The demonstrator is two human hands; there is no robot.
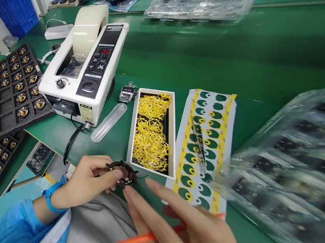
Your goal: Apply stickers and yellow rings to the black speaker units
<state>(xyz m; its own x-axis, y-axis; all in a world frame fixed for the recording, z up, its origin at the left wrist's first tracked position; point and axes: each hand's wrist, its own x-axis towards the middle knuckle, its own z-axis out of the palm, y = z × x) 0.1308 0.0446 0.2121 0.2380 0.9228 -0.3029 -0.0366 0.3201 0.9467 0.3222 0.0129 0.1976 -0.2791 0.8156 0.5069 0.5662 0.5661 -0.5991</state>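
Table [243, 68] is holding everything up. Clear tray [262, 221] is lying at the right, carrying dark parts. Foam tray [1, 124] is sitting at the left, holding round pieces in a good share of its pockets. Dispenser [92, 58] is standing beside it, showing 36. Sheet [181, 139] is lying left of the clear tray, green showing through its cutouts. Box [132, 134] is holding loose yellow rings [151, 135].

Right hand [185, 232] is hovering close to the part, fingers partly spread, holding the stick [135, 241] between them; fingertip contact with the part, can't tell. Left hand [86, 183] is pinching the part, thumb on top. Tweezers [199, 141] are lying on the sheet, not in use.

Part [129, 174] is sitting in the left fingers, near the box's lower end, looking partway through handling; finished or not, can't tell. Progress: the foam tray is looking partly filled, plenty of rings are lying unused. Thin wire [142, 176] is poking out beside the part.
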